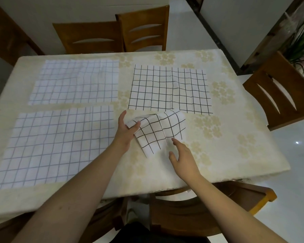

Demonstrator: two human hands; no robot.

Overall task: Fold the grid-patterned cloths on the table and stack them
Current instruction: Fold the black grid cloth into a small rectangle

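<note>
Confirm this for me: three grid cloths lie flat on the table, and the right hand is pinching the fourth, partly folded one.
Wrong hand. The head view shows the left hand pinching the partly folded cloth; the right hand is open beside it, gripping nothing. Three grid cloths do lie flat on the table.

1 head-worn view — looking forward and down, close over the table [218, 165].
</note>
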